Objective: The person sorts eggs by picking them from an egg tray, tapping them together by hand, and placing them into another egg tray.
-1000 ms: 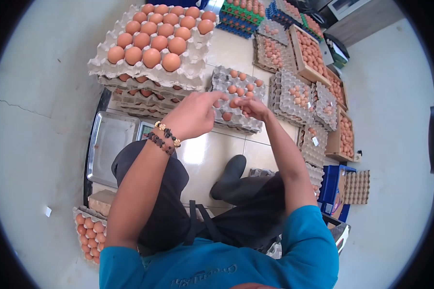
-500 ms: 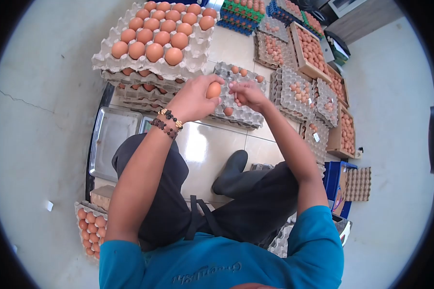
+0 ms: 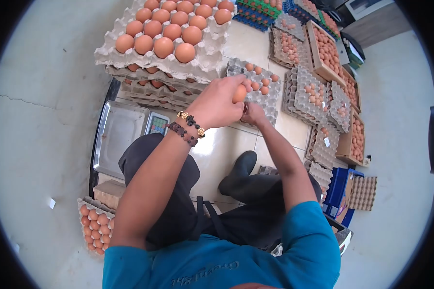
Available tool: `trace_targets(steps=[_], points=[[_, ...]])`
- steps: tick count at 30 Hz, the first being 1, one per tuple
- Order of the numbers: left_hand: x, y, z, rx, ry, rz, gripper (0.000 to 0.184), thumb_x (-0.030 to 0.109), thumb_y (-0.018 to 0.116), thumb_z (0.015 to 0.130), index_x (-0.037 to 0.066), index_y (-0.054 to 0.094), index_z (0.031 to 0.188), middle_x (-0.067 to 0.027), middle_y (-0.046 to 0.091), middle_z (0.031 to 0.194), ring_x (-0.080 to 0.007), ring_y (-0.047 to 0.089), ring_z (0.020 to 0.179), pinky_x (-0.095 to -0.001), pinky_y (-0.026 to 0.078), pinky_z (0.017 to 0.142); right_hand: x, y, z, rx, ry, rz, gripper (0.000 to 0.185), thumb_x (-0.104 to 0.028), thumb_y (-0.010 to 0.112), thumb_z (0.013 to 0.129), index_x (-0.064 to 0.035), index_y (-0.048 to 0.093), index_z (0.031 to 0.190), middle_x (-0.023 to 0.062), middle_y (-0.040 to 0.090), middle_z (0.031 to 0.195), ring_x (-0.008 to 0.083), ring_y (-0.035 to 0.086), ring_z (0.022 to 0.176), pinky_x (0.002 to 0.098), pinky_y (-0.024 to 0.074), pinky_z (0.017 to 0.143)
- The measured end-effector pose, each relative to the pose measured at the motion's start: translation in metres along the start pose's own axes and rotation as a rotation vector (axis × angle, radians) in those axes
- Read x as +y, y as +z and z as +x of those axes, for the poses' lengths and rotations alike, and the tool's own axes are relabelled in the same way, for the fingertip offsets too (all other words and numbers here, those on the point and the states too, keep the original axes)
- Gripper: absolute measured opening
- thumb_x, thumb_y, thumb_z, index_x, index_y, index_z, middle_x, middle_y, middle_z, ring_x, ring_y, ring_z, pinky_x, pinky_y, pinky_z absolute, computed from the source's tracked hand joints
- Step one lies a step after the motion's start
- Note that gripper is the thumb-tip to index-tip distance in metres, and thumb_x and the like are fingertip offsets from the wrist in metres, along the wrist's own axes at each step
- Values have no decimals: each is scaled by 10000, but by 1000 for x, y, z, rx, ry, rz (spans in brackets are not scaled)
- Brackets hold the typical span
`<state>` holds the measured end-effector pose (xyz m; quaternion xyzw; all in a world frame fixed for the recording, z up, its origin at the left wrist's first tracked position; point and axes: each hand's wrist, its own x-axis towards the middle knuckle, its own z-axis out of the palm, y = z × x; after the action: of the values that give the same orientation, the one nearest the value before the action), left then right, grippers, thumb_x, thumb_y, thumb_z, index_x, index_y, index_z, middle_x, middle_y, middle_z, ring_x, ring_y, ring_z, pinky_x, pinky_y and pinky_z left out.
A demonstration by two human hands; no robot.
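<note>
My left hand (image 3: 219, 102), with beaded bracelets at its wrist, is closed around a brown egg (image 3: 239, 94) that shows between thumb and fingers. Just below it is my right hand (image 3: 253, 114), its fingers curled in and partly hidden behind the left; what they hold, if anything, does not show. Both hands are over the near edge of a grey egg tray (image 3: 271, 102) with several eggs in its far part. To the left rises a tall stack of trays, its top tray (image 3: 208, 61) carrying rows of large brown eggs (image 3: 164, 47).
A metal pan (image 3: 118, 137) with a keypad unit (image 3: 158, 124) lies at left. More tray stacks (image 3: 299, 106) and wooden crates of eggs (image 3: 325, 50) line the right. A blue bin (image 3: 336, 192) stands at lower right, a tray of eggs (image 3: 95, 229) at lower left. My boot (image 3: 238, 168) is on the tiles.
My right hand has come down from over the tray to beside my left hand, uncovering more eggs there. The left still holds its egg. The whole view has shifted slightly.
</note>
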<state>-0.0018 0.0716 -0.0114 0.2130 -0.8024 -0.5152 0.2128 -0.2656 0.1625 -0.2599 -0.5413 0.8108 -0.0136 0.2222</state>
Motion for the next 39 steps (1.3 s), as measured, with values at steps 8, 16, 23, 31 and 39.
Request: trace_targets(steps=[8, 16, 23, 31, 39], points=[[0, -3, -5, -16, -40, -200, 222, 63, 678, 766, 54, 624, 982, -14, 584, 865, -90, 567, 836, -263, 482, 740, -64, -162, -73, -470, -98, 938, 298, -289, 785, 833, -9, 693, 878, 32, 595, 615, 79, 568, 496, 217, 435, 440], [59, -13, -79, 121, 177, -164, 537, 180, 877, 702, 73, 680, 1189, -28, 659, 956, -117, 613, 896, -286, 508, 840, -168, -231, -206, -83, -332, 856, 291, -259, 830, 801, -13, 674, 798, 1, 595, 596, 54, 544, 467, 196, 408, 421], [72, -4, -158, 304, 116, 167, 472, 178, 874, 688, 108, 730, 1132, -92, 700, 981, -245, 681, 898, -337, 541, 825, -208, -196, -232, -119, -519, 837, 280, -234, 839, 775, -22, 656, 771, -3, 608, 645, 49, 556, 527, 205, 410, 461], [77, -34, -302, 674, -90, -28, 442, 175, 851, 754, 28, 679, 1133, -80, 704, 1009, -175, 667, 906, -304, 532, 834, -220, -179, -253, -226, -637, 889, 285, -263, 701, 899, 11, 693, 977, -8, 573, 662, 53, 516, 524, 197, 405, 477], [28, -28, -516, 1207, -710, 135, 433, 132, 841, 767, 37, 600, 1114, -96, 686, 1057, -153, 651, 1004, -308, 542, 877, -178, -179, -232, -28, -583, 1015, 339, -266, 454, 1059, 24, 629, 1036, 18, 493, 621, 68, 446, 490, 195, 361, 432]])
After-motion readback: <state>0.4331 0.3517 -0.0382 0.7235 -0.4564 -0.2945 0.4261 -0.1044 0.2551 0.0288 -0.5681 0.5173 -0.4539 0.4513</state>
